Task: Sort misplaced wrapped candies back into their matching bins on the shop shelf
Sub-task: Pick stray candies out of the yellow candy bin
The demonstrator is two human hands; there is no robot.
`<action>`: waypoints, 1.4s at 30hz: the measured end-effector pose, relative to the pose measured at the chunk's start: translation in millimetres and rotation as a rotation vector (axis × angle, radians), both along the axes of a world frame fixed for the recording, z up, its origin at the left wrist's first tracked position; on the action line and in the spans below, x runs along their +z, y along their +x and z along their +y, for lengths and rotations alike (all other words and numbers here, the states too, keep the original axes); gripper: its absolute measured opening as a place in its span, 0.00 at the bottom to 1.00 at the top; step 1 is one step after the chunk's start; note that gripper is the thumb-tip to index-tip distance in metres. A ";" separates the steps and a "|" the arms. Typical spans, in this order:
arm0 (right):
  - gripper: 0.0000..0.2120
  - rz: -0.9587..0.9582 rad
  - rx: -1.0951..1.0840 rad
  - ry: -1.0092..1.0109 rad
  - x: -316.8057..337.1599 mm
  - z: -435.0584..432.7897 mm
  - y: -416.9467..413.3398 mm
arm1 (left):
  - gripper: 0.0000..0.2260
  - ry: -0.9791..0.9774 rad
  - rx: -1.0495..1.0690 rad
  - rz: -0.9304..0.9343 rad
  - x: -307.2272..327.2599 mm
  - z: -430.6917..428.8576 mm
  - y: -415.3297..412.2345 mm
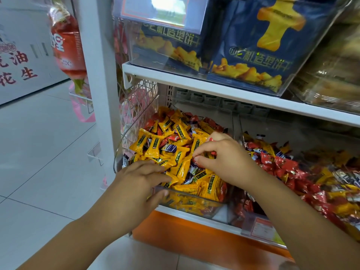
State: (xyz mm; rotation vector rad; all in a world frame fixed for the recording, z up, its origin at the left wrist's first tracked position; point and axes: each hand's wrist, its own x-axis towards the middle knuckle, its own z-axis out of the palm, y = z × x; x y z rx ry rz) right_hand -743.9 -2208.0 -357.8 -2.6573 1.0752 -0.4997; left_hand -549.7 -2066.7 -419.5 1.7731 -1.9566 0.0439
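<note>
Your right hand [220,158] sits low in the heap with its fingers curled in, and thumb and fingertips pinch a red candy [213,152]. More red shows at the knuckles, though I cannot tell how many pieces you hold. Your left hand [136,182] lies flat, fingers straight and close together over the front rim of the yellow bin [194,195], its fingertips on the yellow candies [152,149] and its thumb against the clear outer wall. It holds nothing.

You look to be at the picking step, pulling a stray out of the wrong bin. The red candy is above the yellow pile and not yet across the divider.

The red bin [236,209] stands just beside it on your right, so the next move is likely a short lift and carry over the clear wall, then a release onto the red heap. Pinch firmly as you lift, since slick wrappers may slip.

A purple-and-white candy [171,148] and other red pieces remain among the yellow ones, so a good deal of sorting seems left.
</note>
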 end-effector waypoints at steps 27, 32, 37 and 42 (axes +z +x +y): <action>0.33 0.533 0.005 0.087 13.2 -7.0 18.4 | 0.18 -0.005 0.010 0.086 4.4 2.9 5.7; 0.23 0.494 0.043 0.070 7.8 -12.3 21.8 | 0.18 -0.011 0.007 0.107 6.6 -2.3 8.5; 0.22 0.438 0.050 0.089 5.1 -15.8 18.4 | 0.18 -0.013 0.015 0.113 9.2 -8.2 4.3; 0.39 0.567 0.082 0.123 5.5 -11.9 19.1 | 0.18 0.017 0.024 0.132 10.2 -8.1 3.5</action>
